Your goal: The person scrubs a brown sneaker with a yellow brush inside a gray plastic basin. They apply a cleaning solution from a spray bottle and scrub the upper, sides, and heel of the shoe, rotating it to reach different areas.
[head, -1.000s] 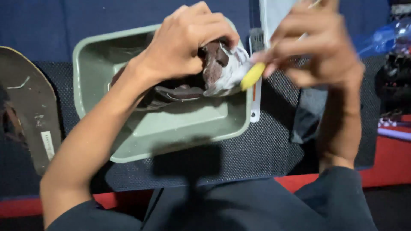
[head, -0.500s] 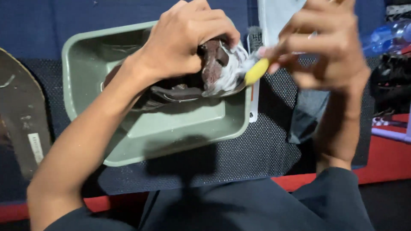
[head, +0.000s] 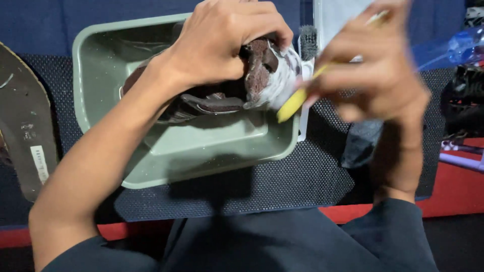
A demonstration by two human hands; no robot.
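Left hand (head: 227, 43) is clamped over the top of a brown sandal (head: 222, 100), holding it tilted above the green plastic basin (head: 201, 156) — probably so whatever drips lands in the tub. Right hand (head: 373, 75) is closed around a yellow-handled brush (head: 295, 103), its tip against the soapy white patch at the sandal's end, just right of the left fingers. The right hand is blurry, so the exact grip is hard to make out. Another sandal (head: 22, 126) lies sole-up well off to the left — on the dark dotted mat (head: 282, 186).
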